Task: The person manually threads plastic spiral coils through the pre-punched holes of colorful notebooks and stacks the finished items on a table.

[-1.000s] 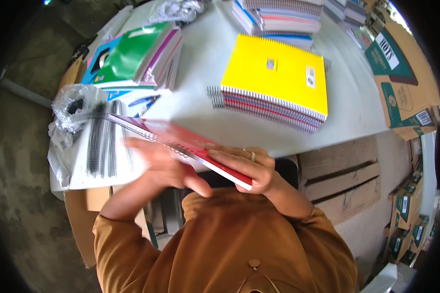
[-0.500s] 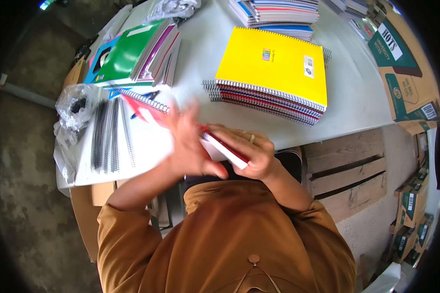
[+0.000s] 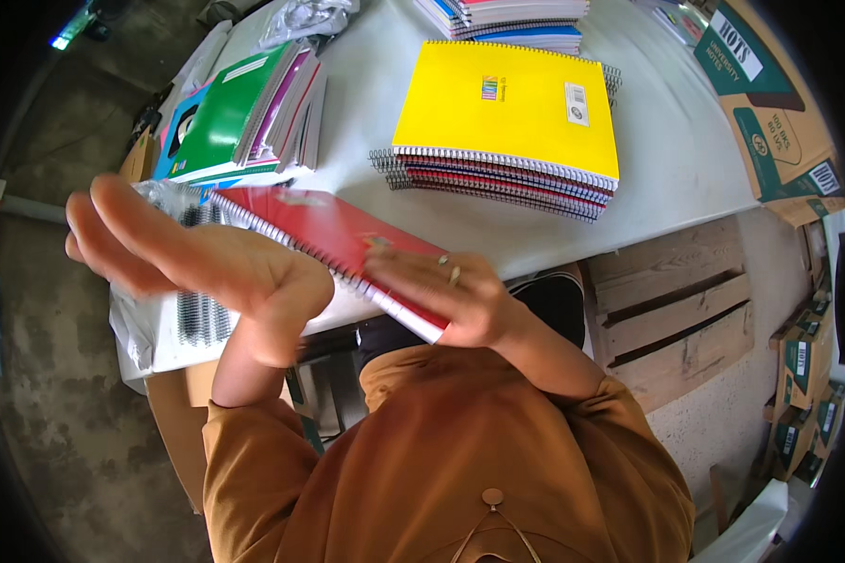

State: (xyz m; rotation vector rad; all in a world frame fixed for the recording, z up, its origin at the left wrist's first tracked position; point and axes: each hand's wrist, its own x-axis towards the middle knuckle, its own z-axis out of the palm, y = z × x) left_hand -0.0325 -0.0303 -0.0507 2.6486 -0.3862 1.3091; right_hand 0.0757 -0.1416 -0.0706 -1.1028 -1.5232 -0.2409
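Observation:
A red spiral notebook [image 3: 333, 225] lies slantwise over the table's near edge, its coiled side toward me. My right hand [image 3: 469, 300] grips it at its near right end, with fingers across the cover and the thumb out of sight beneath. Raised beside the coiled edge, my left hand [image 3: 197, 258] is empty, its fingers stretched out to the left. Beneath that hand, several loose wire coils [image 3: 204, 319] are partly hidden. Beyond the red notebook sits a stack of spiral notebooks with a yellow cover [image 3: 507, 108] on top.
On the far left stands a pile of green-covered notebooks [image 3: 230, 113], with clear plastic wrap [image 3: 310, 19] behind it. More notebooks [image 3: 516, 23] are stacked at the back. Cardboard boxes [image 3: 770, 122] stand at the right, near a wooden pallet [image 3: 676, 291].
My left hand has swung left, away from the notebook's coiled edge. The red notebook has tipped flatter, so its cover now shows, while my right hand keeps hold of it.

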